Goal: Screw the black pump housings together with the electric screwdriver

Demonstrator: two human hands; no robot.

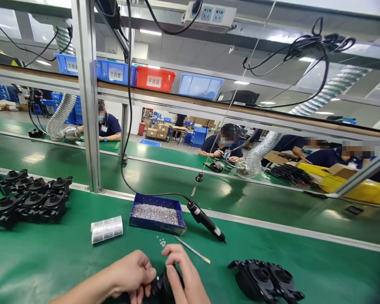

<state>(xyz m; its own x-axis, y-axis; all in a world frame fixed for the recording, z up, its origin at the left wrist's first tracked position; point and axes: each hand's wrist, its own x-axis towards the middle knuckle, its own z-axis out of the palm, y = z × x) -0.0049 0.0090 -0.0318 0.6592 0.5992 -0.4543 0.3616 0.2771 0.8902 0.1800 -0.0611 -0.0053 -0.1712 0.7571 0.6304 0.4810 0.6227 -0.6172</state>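
At the bottom centre, a black plastic part (pixel 165 288) sits between my two hands, with its lower portion cut off by the frame. My left hand (pixel 131 273) is closed at its left side, fingers curled against it and thumb and forefinger pinched together. A tiny pale piece shows on the part beside that thumb. My right hand (pixel 188 276) wraps over the part from the right, its fingers bent around the top. Just beyond the hands lie several small clear pieces (pixel 162 242) on the green mat, with thin tweezers (pixel 192 250) to their right.
A blue bin (pixel 158 227) holds many small shiny pieces. A black electric screwdriver (pixel 206 221) hangs beside it. A label roll (pixel 106 230) lies left. More black parts stand at far left (pixel 34 200) and right (pixel 266 278). A metal post (pixel 86 97) rises left; co-workers sit opposite.
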